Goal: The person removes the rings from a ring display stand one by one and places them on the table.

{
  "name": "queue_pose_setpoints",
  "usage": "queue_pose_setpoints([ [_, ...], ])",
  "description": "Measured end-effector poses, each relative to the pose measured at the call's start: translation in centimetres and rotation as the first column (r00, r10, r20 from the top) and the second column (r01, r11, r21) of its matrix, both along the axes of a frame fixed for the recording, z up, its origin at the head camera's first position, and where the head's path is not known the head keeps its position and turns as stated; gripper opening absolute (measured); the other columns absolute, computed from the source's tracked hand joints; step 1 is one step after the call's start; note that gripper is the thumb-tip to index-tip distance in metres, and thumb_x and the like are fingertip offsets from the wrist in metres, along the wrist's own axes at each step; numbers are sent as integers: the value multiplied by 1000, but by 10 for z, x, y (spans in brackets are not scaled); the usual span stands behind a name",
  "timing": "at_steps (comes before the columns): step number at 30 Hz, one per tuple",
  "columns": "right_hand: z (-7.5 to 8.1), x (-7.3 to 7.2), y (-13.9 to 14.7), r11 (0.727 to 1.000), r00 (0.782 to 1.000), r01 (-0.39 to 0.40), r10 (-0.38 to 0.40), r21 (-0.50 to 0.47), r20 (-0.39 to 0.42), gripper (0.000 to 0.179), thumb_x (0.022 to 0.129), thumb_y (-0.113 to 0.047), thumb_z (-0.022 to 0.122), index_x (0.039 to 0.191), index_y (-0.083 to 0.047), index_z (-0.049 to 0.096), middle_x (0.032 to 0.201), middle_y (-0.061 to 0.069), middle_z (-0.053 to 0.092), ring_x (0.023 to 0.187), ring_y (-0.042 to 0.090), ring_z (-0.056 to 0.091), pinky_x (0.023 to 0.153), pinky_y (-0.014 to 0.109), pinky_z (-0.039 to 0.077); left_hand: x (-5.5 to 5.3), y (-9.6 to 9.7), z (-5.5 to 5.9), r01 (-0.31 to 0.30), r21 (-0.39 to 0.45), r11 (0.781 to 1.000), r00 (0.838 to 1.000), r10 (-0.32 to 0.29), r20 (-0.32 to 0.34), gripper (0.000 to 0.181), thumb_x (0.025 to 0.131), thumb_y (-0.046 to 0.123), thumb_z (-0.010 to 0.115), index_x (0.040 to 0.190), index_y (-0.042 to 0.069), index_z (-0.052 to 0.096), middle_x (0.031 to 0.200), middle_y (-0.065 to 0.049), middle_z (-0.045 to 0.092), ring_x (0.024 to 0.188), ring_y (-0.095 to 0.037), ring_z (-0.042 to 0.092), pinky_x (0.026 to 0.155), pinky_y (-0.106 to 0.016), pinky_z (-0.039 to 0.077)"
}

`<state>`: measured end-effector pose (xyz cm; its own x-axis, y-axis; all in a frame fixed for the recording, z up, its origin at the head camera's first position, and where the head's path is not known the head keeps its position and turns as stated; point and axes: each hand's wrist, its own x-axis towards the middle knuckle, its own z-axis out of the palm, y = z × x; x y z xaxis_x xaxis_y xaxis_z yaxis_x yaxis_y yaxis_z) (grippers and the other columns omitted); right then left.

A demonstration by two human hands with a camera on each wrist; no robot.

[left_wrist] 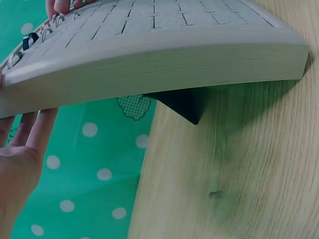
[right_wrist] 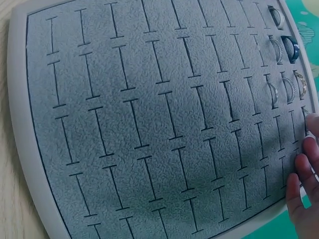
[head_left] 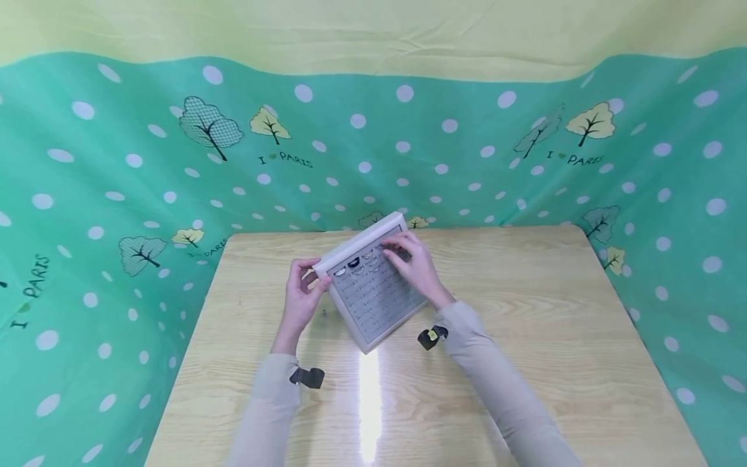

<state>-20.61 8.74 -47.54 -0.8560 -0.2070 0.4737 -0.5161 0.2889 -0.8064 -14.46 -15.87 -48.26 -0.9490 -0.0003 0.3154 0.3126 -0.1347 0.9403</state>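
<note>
A grey-padded ring display tray (head_left: 379, 292) with a pale frame stands tilted over the table, its slots in rows. My left hand (head_left: 301, 295) grips its far left corner, thumb on the frame and fingers beneath. Several silver-coloured rings (right_wrist: 289, 89) sit in slots along the far edge, and beside them is a dark ring (right_wrist: 294, 50). My right hand (head_left: 413, 263) has its fingertips at a far-edge slot right of these rings. Its fingers are bent and cover the slot; whether they pinch a ring is hidden.
Under the tray shows a dark triangular piece (left_wrist: 182, 102), perhaps a stand. The wooden table (head_left: 554, 344) spreads around it. A green dotted curtain (head_left: 403, 175) hangs behind and at both sides. A small dark mark (left_wrist: 215, 193) is on the tabletop.
</note>
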Motion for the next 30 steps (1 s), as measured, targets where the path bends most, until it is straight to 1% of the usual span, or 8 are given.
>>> queue_pose_setpoints([
  [4,0,-3,-1,1000,1000,13,-13,-4,18,16,87,0,69,103,0,69,102,10,62,91,21,57,81,31,52,-4,-3,0,25,-36,999,999,-26,-25,41,84,-20,57,119,-16,36,116,-10,48,102,-20,57,80,-30,57],
  [8,1,-5,-1,1000,998,24,-24,0,51,12,88,-1,67,100,1,68,98,10,59,87,21,55,75,29,50,-9,-6,0,65,-64,996,997,-67,-26,41,84,-19,58,119,-15,36,117,-9,49,102,-21,57,80,-30,57],
  [13,1,-7,0,998,999,-17,15,56,47,9,91,0,63,99,2,65,100,13,54,91,23,52,80,31,50,-10,-7,-1,88,-61,994,996,-89,-17,41,84,-19,57,118,-14,35,115,-7,51,101,-19,58,79,-30,57],
  [16,-1,-8,2,997,998,-46,43,66,48,7,92,1,61,98,2,63,102,13,52,93,24,51,83,33,49,-9,-6,-2,91,-52,995,996,-92,-20,42,83,-20,57,117,-15,34,114,-5,53,101,-18,58,80,-30,57],
  [21,-1,-7,6,996,995,-83,80,39,66,7,92,2,60,98,0,61,105,11,52,94,23,51,84,31,48,-9,-5,-2,83,-46,995,996,-85,-32,42,82,-21,56,117,-15,33,113,-5,54,101,-18,59,79,-31,57],
  [25,1,-5,12,995,992,-101,102,-23,76,5,93,3,58,97,3,60,110,14,54,100,24,50,88,34,47,-8,-4,-2,80,-47,996,996,-81,-25,42,83,-21,56,117,-14,32,114,-5,54,101,-18,59,80,-31,57],
  [28,2,0,21,995,992,-82,87,-57,87,5,93,5,57,98,5,59,113,19,55,100,27,50,87,41,47,-8,-4,-2,82,-46,996,996,-83,-20,42,83,-21,57,117,-14,33,114,-4,54,102,-17,58,80,-31,57],
  [30,9,6,28,998,993,-49,53,-43,101,6,92,7,57,98,8,58,111,22,56,97,29,51,84,45,47,-8,-3,-3,85,-42,996,996,-86,-25,42,83,-20,57,117,-13,33,115,-5,55,101,-18,58,80,-32,57],
])
